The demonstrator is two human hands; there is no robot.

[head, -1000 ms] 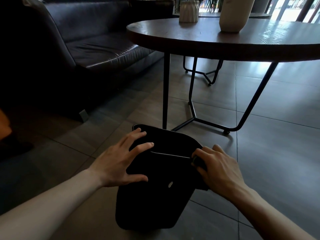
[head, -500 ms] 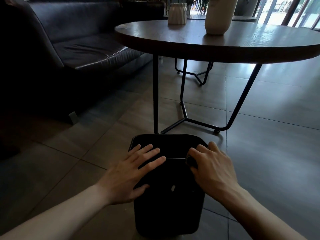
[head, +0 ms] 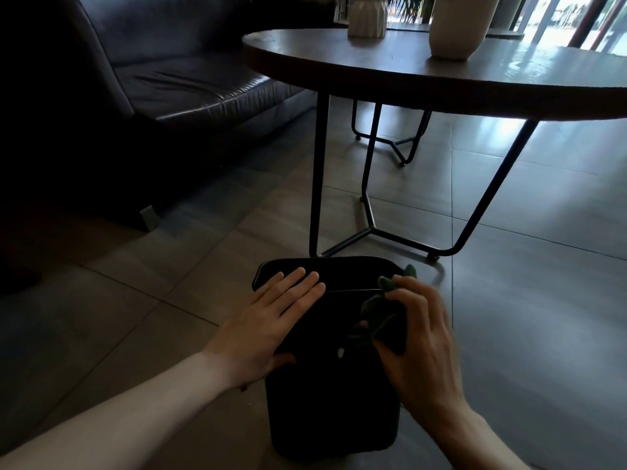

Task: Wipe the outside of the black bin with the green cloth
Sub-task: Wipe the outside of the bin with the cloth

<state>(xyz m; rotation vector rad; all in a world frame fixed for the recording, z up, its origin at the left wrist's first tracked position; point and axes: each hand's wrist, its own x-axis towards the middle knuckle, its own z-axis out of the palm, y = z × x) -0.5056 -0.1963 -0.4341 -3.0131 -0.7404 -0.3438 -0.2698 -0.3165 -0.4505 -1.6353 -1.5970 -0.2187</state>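
Observation:
The black bin [head: 329, 401] stands upright on the tiled floor just in front of me, its open top toward the table. My left hand [head: 268, 327] lies flat on the bin's upper left side, fingers together and reaching to the rim. My right hand [head: 420, 337] is closed around the dark green cloth [head: 380, 310] and presses it against the bin's upper right side, near the rim. Cloth folds poke out above and left of the fingers. The hand is motion-blurred.
A round dark table [head: 441, 72] on thin black metal legs [head: 319, 178] stands right behind the bin, carrying two pale vases [head: 454, 25]. A dark leather sofa [head: 163, 83] fills the left. Grey floor tiles [head: 543, 317] spread to the right.
The bin went from tilted to upright. My right hand slid down from the rim onto the bin's side, and the green cloth now shows. My left hand flattened against the bin.

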